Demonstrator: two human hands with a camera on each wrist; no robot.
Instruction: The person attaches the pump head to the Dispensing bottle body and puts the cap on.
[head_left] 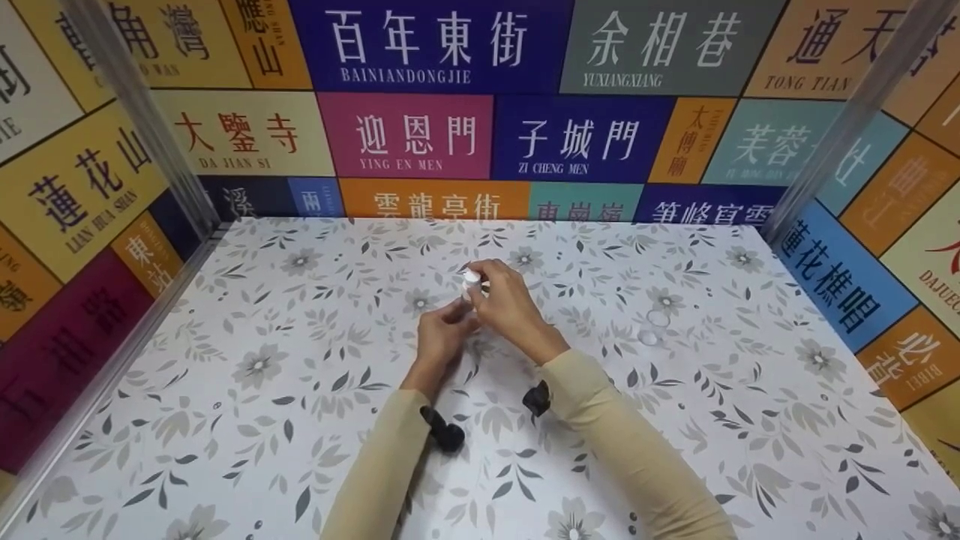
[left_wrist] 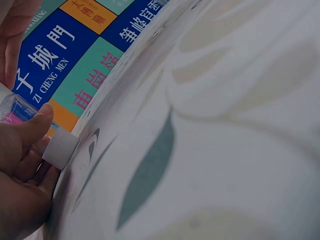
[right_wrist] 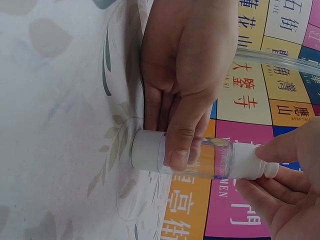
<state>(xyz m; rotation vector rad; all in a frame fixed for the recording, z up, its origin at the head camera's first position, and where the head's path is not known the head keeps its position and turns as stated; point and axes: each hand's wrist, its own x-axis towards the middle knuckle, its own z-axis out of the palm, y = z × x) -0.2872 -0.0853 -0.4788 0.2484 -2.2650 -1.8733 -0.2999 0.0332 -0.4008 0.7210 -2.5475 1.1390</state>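
A small see-through bottle [right_wrist: 209, 156] with a white base [right_wrist: 147, 150] and a white stepped top [right_wrist: 246, 161] stands upright on the table, its base at or very near the cloth. Low on the clear body, my left hand [head_left: 442, 334] grips it between thumb and fingers. My right hand [head_left: 511, 300] pinches the white top from above. Seen from the left wrist, the white base [left_wrist: 60, 148] sticks out below the left thumb. Fingers cover part of the body, and whether the top turns cannot be told.
A clear, cap-like thing [head_left: 649, 337] lies to the right of my hands; its outline is faint. The table [head_left: 337, 465] wears a white floral cover. Panels with Chinese lettering [head_left: 409, 135] rise behind and at both sides, with see-through posts [head_left: 847, 112] at the corners.
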